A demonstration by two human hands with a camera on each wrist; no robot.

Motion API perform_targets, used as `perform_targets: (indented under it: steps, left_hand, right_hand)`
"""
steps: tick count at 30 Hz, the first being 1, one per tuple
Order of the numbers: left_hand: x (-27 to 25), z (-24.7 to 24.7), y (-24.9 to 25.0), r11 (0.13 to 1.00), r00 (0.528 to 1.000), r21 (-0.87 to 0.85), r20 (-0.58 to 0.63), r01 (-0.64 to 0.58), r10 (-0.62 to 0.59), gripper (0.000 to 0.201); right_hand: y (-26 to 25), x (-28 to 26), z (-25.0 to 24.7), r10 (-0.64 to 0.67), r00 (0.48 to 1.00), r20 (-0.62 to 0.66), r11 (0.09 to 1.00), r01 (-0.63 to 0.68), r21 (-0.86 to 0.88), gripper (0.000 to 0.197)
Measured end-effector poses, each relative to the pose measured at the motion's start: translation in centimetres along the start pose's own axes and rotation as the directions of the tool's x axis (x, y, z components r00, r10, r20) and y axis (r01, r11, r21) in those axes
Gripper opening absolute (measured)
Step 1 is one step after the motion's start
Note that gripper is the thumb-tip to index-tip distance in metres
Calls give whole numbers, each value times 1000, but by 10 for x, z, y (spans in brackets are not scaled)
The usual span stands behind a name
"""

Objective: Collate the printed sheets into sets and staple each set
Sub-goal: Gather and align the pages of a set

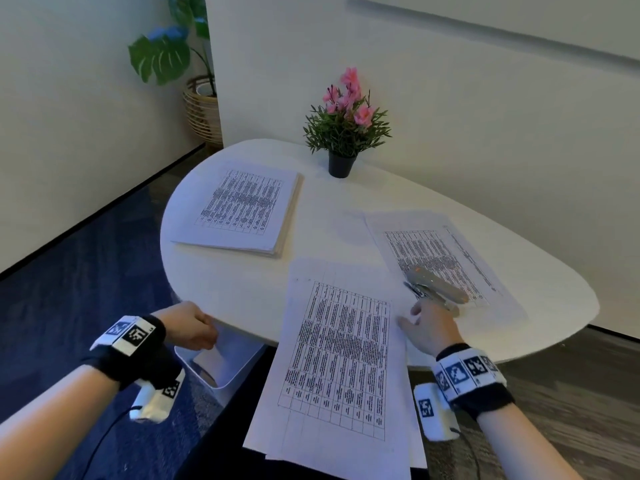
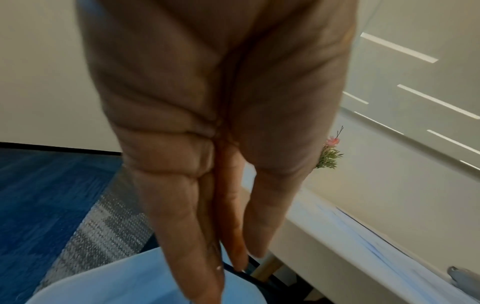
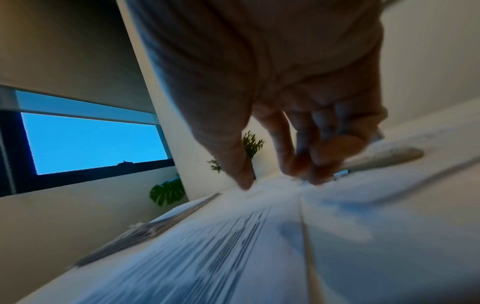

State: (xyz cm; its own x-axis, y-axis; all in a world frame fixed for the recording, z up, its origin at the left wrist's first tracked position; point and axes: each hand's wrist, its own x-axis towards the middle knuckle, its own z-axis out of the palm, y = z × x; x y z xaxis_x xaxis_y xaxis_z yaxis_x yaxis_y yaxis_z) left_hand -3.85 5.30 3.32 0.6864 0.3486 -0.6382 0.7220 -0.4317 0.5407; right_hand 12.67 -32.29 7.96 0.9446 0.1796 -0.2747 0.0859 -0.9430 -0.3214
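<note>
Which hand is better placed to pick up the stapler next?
Probably the right hand: it hovers open just short of the stapler, which lies on the right-hand sheets. The left hand is off the table's near-left edge, over a white bin.

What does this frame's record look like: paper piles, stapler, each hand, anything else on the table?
thick stack: far left of the table, squared up
near set: overhangs the table's front edge toward the person
right sheets: spread loosely, under the stapler
stapler: lies on the right sheets, unheld
left hand: off the table's left edge, above a white chair, holding nothing, fingers straight
right hand: by the near set's right edge, just short of the stapler; grip unclear from blur
potted flowers: back of the table
</note>
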Motion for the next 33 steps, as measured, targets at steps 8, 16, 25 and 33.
perform_targets:
  steps: [8,16,25,33]
  left_hand:
    - [-13,3,11,995,995,96,96,24,-33,21]
    - [-33,23,56,939,940,-30,-15,-342,342,13]
    - [-19,37,75,953,952,-30,-72,-302,299,77]
    - [-66,23,142,573,642,-300,-451,-763,620,46]
  right_hand:
    - [-25,-37,27,127,983,135,960,-87,-266,117]
    - [-38,-28,37,142,985,102,987,-133,-92,116]
    - [-32,-22,13,-146,986,-81,768,164,619,59]
    - [-57,-30,-53,-347,905,-246,406,381,831,33]
